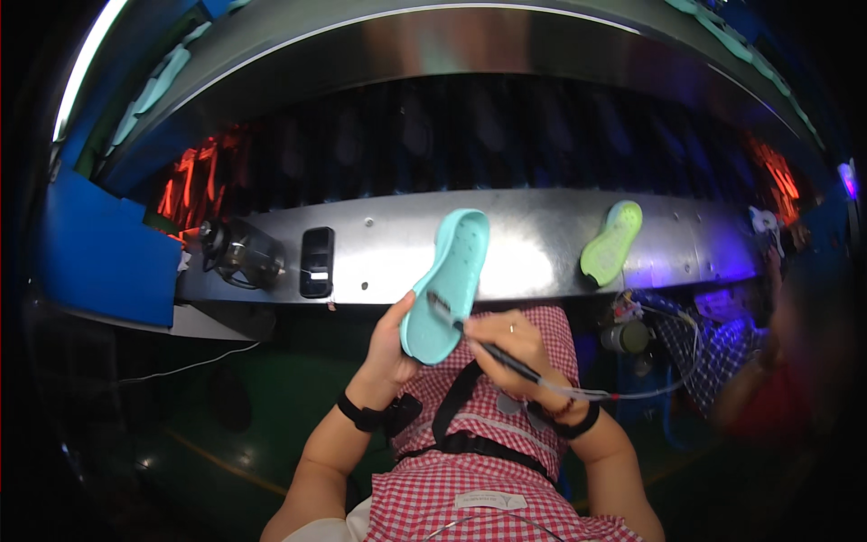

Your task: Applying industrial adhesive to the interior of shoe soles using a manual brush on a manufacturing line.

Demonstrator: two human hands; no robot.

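Observation:
A turquoise shoe sole [463,264] is tilted in front of me, its hollow inner side facing up. My left hand [390,348] is closed around its lower left edge. In my right hand [512,348] is a black-handled brush [502,359] with a thin clear tube running off its back end to the right. The brush head lies against the inside of the sole, near its middle. Small holes show in the sole's far end. On the metal ledge to the right rests a yellow-green sole [613,242], touched by neither hand.
A steel ledge [533,271] runs across in front of me, before a dark recess with red glow at both ends. A glass jug [246,255] and a black phone [316,262] sit on its left part. A jar [627,337] stands at right, near another person's checked clothing [713,348].

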